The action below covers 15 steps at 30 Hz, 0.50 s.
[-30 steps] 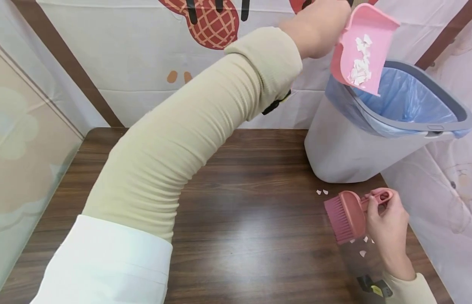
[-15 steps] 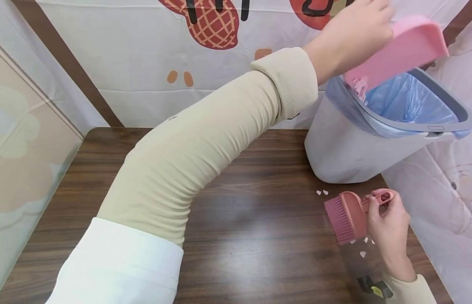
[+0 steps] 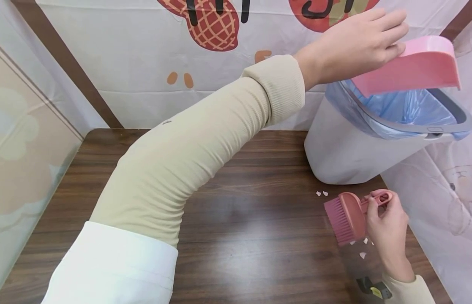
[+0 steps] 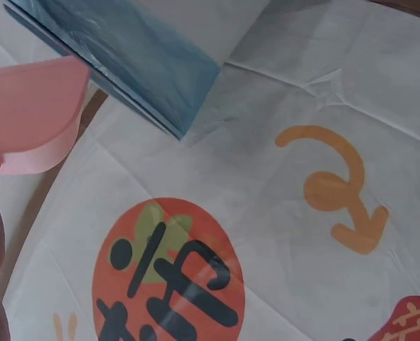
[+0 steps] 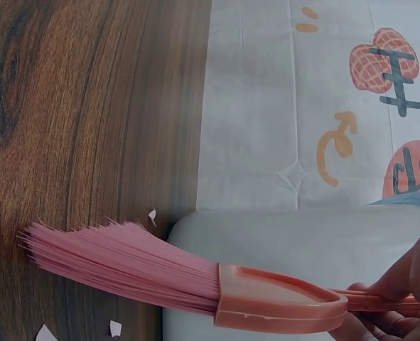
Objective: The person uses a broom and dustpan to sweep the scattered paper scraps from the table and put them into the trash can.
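My left hand (image 3: 357,46) grips the pink dustpan (image 3: 414,74), tipped steeply over the bin (image 3: 346,147). The pan's inner side is turned away in the head view, so its contents are hidden. A blue bag (image 3: 414,107) lines the bin under it. In the left wrist view, the dustpan (image 4: 32,106) appears near the bag's edge. Low on the right, my right hand (image 3: 389,228) holds a small pink brush (image 3: 353,215) by its handle. White scraps (image 3: 363,255) lie beside the brush, and two more bits (image 3: 321,193) are near the bin's foot.
The bin stands at the back right of the dark wooden table (image 3: 236,202). A printed white cloth (image 3: 140,63) hangs behind, and another pale cloth (image 3: 448,202) borders the right side. My left sleeve (image 3: 197,139) crosses above the table.
My left hand has moved right and tipped the dustpan over the bin. White scraps seen in the pan a second ago are out of sight. The right hand and brush stay put.
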Each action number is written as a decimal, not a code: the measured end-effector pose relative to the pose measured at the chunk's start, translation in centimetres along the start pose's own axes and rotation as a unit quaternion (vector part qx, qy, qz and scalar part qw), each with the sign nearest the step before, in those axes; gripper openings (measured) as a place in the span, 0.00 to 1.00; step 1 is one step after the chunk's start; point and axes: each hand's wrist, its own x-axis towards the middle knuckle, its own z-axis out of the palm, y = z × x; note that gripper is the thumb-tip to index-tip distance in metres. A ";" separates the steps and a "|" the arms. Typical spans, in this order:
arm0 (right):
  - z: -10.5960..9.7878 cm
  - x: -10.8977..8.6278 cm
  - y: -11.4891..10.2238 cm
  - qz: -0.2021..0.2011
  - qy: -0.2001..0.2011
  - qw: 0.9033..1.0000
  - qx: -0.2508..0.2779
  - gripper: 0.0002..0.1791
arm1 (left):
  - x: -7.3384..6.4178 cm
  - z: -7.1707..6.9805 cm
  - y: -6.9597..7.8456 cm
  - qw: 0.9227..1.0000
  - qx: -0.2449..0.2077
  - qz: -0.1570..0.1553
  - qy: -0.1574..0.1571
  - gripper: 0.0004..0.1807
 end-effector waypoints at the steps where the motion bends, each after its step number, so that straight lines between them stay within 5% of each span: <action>1: 0.0 0.0 0.0 0.000 0.000 1.000 -0.001 0.08 | -0.1 0.0 -0.1 1.000 -0.003 -0.006 0.002 0.31; 15: -0.1 -0.1 0.0 0.001 -0.002 1.000 -0.002 0.08 | -1.2 0.1 -1.3 0.996 -0.061 -0.066 0.023 0.31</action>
